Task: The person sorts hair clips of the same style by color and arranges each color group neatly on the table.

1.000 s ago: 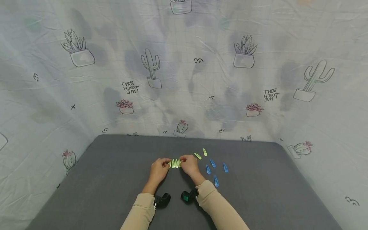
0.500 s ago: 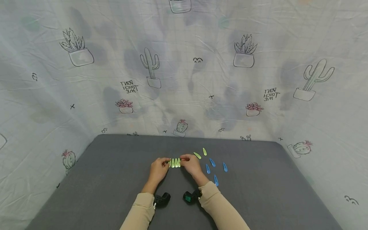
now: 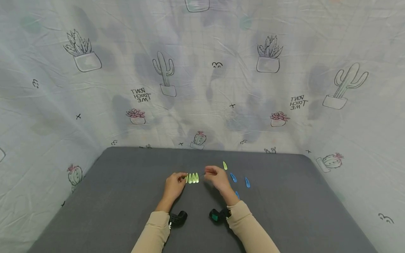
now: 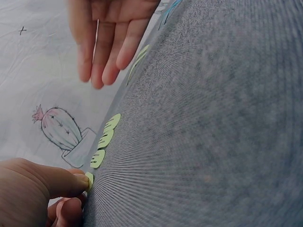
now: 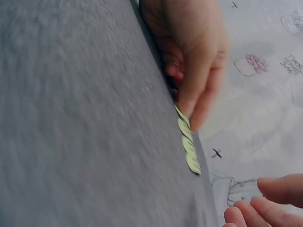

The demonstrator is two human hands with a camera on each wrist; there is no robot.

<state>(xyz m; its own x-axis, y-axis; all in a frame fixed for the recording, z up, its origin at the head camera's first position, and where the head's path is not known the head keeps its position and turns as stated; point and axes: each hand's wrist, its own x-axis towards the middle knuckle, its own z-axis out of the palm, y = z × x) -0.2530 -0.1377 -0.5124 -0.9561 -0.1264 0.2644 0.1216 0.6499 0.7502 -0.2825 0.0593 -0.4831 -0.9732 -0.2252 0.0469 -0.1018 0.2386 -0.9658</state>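
Several light-green snap hair clips (image 3: 193,178) stand side by side in a short row on the grey table. My left hand (image 3: 174,186) is at the row's left end, where thumb and finger pinch the outermost green hair clip (image 4: 90,180). To the right of the row, my right hand (image 3: 217,177) is raised just over the table. Its thumb and fingers are apart with nothing between them, as the right wrist view shows at the hand's tips (image 5: 272,201). A loose green hair clip (image 3: 225,165) lies beyond the right hand, which hides another.
Blue hair clips lie to the right of the right hand: one nearer the row (image 3: 233,177), one farther right (image 3: 247,182) and one partly behind the wrist (image 3: 237,194). A white cloth printed with cacti (image 3: 199,138) hangs behind and around the table (image 3: 126,196).
My right hand has left the row's right end and moved right, its fingers loosening, and now covers a loose green clip and a blue one. My left hand has stayed put.
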